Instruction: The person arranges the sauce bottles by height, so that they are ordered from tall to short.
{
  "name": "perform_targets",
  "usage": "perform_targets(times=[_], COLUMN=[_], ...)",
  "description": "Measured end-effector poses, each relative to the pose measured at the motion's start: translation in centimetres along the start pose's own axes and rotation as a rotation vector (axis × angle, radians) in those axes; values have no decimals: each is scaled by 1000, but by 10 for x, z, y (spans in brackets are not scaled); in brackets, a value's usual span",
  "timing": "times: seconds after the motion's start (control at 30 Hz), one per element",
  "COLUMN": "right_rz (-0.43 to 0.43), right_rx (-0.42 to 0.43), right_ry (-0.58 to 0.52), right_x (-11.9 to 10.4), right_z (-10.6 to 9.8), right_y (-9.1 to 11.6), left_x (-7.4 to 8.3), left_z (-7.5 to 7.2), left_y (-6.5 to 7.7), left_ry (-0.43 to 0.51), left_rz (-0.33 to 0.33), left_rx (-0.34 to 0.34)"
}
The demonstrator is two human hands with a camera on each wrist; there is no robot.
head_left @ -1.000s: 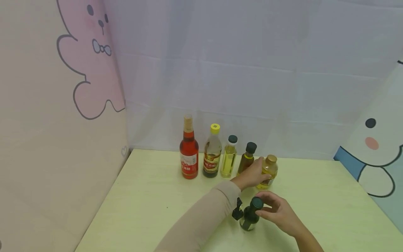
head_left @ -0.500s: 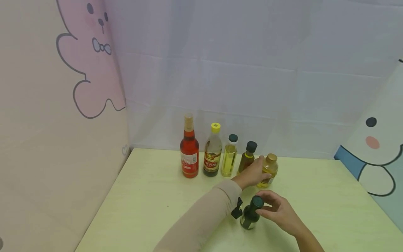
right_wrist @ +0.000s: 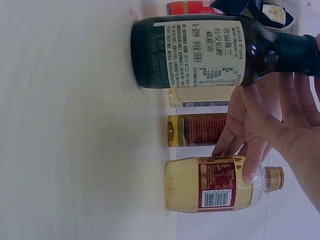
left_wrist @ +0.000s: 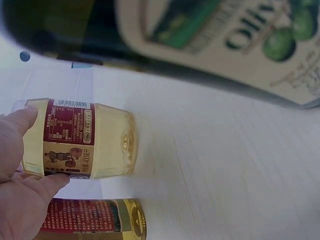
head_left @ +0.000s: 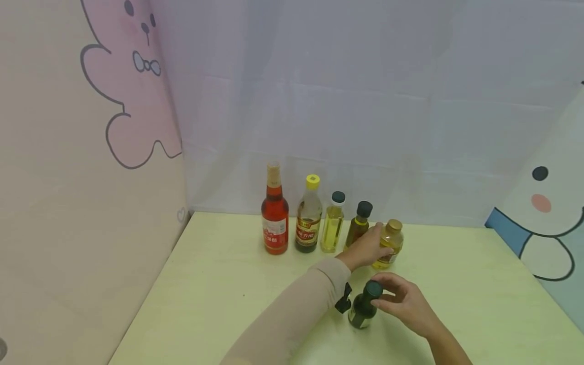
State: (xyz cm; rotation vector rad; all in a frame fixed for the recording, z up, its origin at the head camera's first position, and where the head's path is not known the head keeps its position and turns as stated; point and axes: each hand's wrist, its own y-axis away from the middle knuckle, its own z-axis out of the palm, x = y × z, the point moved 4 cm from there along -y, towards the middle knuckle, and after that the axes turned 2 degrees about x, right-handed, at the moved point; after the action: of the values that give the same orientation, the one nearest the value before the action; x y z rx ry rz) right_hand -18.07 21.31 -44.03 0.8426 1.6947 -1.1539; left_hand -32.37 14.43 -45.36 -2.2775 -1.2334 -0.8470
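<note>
My left hand (head_left: 367,249) reaches across to the gold-capped oil bottle (head_left: 392,242) at the right end of the back row. In the left wrist view, its thumb and fingers (left_wrist: 46,186) hold this clear, yellow-filled bottle (left_wrist: 111,140) by the sides; it stands upright. Nearer to me, my right hand (head_left: 406,305) pinches a dark green olive oil bottle (head_left: 363,307) near its cap. The right wrist view shows the olive oil bottle's cream label (right_wrist: 205,52). Whether its base touches the table is hard to tell.
Left of the hands stand a red bottle (head_left: 275,223), a yellow-capped bottle (head_left: 307,228), a slim oil bottle (head_left: 332,228) and a dark-capped bottle (head_left: 357,230), partly behind my left hand. A white curtain (head_left: 292,101) backs the pale table (head_left: 205,294). A printed panel (head_left: 82,203) rises at left.
The head view has tilted down slightly, so everything sits a little higher in it. Both hands and the bottles keep their places.
</note>
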Motion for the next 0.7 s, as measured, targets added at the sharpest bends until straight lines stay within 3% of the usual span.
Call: perform_targets(times=[0.7], right_rz=[1], right_rx=[134], right_ry=[18], right_x=[-3], right_z=[-20], right_y=[6], left_x=[1], left_z=[-1], left_y=[-1], left_ry=[-18], left_rz=[-36], left_rx=[-5])
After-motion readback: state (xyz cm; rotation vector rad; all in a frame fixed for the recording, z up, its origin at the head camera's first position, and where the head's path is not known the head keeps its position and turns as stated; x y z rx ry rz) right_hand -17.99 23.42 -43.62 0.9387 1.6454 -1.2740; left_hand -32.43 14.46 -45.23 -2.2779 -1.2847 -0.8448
